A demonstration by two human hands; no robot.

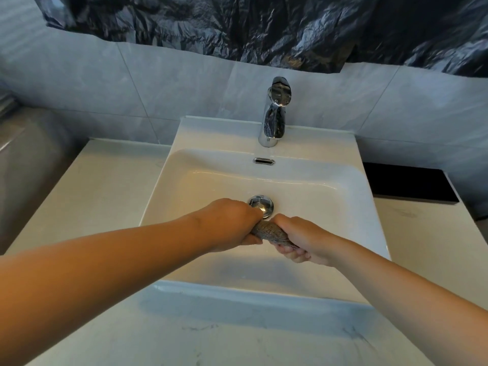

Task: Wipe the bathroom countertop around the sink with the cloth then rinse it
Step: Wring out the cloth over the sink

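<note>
Worktop [237, 339] of pale veined stone lies nearest us, running along the left, front and right of the white sink [264, 289]. Over the basin we see two bare forearms reaching in. The left hand [227, 223] and the right hand [306, 240] each grip one end of the grey cloth [269, 232], fingers [290, 256] curled tight round it, so that only a short twisted length shows between the two fists. The cloth sits within the basin, just this side of the chrome drain [261, 206], whose near edge the left hand overlaps from where we look. Beyond it we find the overflow slot [264, 161] in the back wall of the basin, then the chrome tap [276, 114] upright on the rear ledge. To the right, a black tray [406, 184] rests at the far end of the worktop. Grey tiles [158, 83] back the scene, with crumpled black plastic [237, 27] hanging across the top.
</note>
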